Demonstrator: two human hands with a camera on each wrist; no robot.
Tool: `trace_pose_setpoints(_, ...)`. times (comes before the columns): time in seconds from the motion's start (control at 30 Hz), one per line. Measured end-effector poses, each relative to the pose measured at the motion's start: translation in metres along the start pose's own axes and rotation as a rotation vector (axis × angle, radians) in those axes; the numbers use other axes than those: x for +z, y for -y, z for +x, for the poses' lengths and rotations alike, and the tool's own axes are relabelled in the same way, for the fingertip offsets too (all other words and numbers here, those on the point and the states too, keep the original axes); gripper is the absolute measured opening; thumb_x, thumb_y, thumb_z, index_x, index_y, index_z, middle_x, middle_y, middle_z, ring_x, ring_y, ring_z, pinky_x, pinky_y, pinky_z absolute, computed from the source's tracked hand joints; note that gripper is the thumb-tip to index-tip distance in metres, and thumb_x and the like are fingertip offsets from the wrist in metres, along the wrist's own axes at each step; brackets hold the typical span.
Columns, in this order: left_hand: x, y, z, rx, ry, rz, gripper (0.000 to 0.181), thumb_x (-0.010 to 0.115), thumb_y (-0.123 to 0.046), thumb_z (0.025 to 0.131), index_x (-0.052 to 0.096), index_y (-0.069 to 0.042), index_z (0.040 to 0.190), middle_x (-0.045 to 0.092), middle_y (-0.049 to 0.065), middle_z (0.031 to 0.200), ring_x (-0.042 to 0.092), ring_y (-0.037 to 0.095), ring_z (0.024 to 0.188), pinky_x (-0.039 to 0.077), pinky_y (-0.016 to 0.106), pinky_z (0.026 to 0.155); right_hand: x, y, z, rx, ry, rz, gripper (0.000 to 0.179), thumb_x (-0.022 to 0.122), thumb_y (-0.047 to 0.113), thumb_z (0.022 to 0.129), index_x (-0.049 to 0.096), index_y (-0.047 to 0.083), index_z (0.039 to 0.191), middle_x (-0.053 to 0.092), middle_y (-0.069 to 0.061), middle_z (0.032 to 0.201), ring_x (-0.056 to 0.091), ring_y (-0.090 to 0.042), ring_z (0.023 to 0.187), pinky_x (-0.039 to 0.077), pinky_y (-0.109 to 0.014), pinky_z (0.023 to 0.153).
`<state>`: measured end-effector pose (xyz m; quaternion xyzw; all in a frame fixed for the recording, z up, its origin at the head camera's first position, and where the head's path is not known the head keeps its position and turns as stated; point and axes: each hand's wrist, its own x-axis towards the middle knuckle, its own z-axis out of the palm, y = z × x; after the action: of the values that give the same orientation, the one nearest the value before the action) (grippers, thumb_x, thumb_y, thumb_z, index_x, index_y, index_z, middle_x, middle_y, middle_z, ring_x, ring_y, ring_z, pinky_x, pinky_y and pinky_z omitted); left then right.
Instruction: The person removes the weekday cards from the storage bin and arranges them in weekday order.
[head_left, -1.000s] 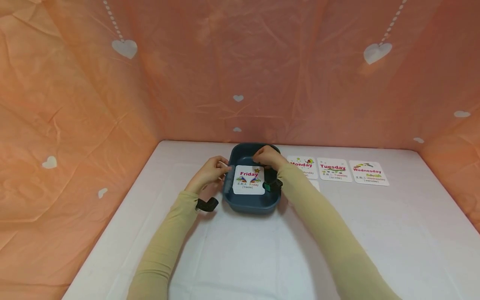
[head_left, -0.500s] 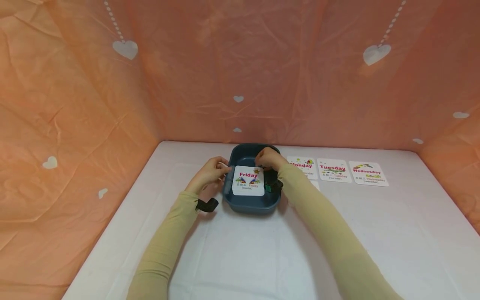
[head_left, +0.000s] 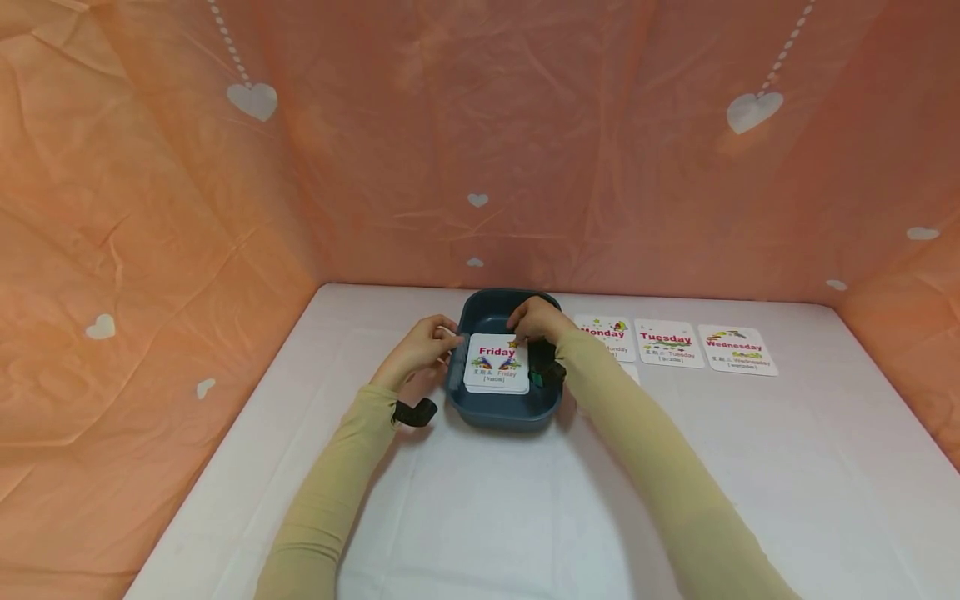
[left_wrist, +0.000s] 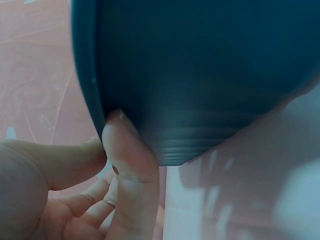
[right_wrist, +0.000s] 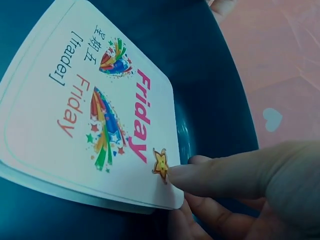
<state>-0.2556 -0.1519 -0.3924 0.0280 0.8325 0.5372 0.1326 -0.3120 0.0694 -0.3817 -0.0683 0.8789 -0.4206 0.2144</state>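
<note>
While the left hand point(head_left: 420, 352) pinched the blue box point(head_left: 504, 412) at its left side, the right hand point(head_left: 542, 320) pinched the Friday card point(head_left: 495, 367) inside by its far right corner.

Orange drapes point(head_left: 600, 167), white hearts point(head_left: 252, 102), surrounding white-covered table point(head_left: 480, 517)

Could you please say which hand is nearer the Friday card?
The right hand pinches the card by its corner; the left hand grips the bin rim, left of the card.
</note>
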Motion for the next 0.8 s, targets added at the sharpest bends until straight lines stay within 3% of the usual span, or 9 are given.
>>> trace_pose_setpoints(0.27, -0.0001, 0.0008, 0.0, 0.011, 0.004, -0.001, 0.027, 0.059, -0.009, 0.095, 0.049, 0.004, 0.117, 0.058, 0.014, 0.083, 0.054, 0.016, 0.061, 0.052, 0.032, 0.057, -0.0012, 0.0015, -0.0023, 0.006, 0.022, 0.013, 0.036, 0.069, -0.01, 0.077, 0.068, -0.002, 0.112, 0.062, -0.017, 0.108, 0.054, -0.018, 0.078, 0.049, -0.031, 0.073)
trace_pose_setpoints(0.8, 0.0001, -0.0003, -0.0024, 0.013, 0.012, -0.008, 0.027, 0.057, -0.009, 0.097, 0.048, 0.005, 0.118, 0.058, 0.013, 0.082, 0.054, 0.017, 0.06, 0.052, 0.032, 0.056, -0.0049, 0.0026, 0.0005, -0.009, 0.087, -0.072, 0.03, 0.069, -0.007, 0.08, 0.07, -0.001, 0.11, 0.061, -0.016, 0.119, 0.057, -0.018, 0.088, 0.049, -0.028, 0.076)
